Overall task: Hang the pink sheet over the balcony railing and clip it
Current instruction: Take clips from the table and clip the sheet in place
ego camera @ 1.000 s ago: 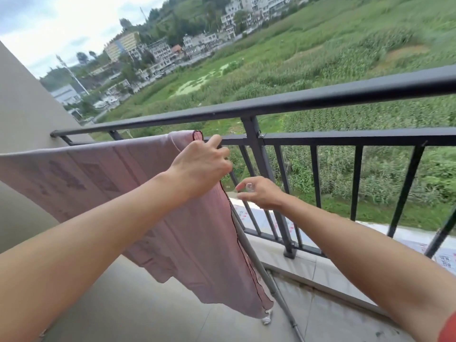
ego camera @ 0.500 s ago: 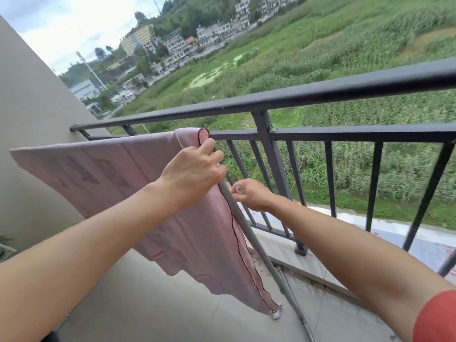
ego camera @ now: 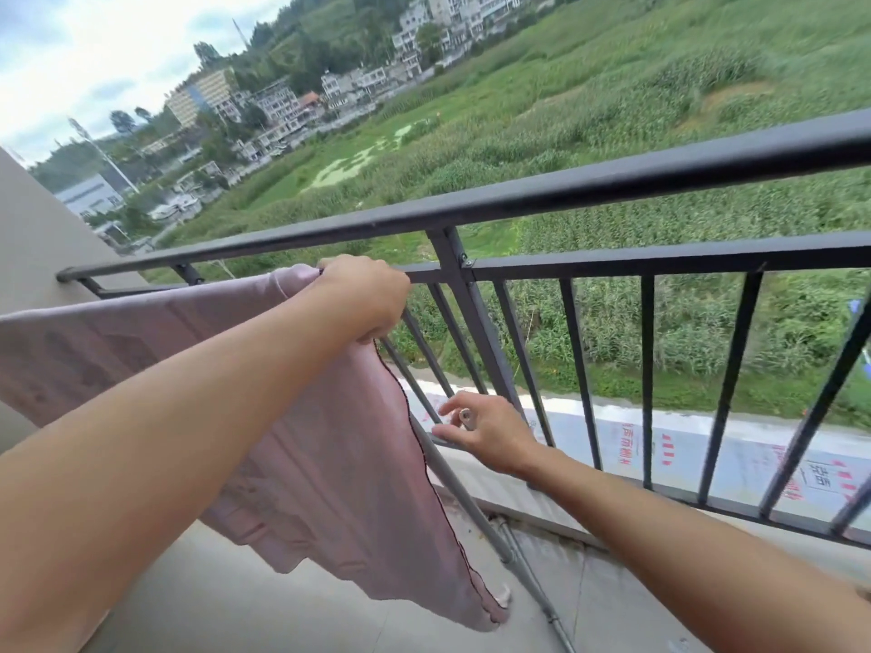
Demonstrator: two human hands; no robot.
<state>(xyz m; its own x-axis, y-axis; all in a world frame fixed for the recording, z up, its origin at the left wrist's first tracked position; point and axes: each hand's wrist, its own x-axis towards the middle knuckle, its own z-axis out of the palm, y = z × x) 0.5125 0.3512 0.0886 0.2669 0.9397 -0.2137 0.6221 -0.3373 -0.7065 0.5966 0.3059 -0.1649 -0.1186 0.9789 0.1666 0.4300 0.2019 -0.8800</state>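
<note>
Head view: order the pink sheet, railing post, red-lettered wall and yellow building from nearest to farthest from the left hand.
1. pink sheet: its top corner is gripped by the left hand.
2. railing post: just right of the hand.
3. red-lettered wall: lower right, outside the balcony.
4. yellow building: far off, upper left.

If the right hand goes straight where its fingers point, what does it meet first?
Likely the slanted grey pole before the fingertips of the right hand, which pinches a small clip; then the pink sheet edge beside it. Depth is unclear.
</note>
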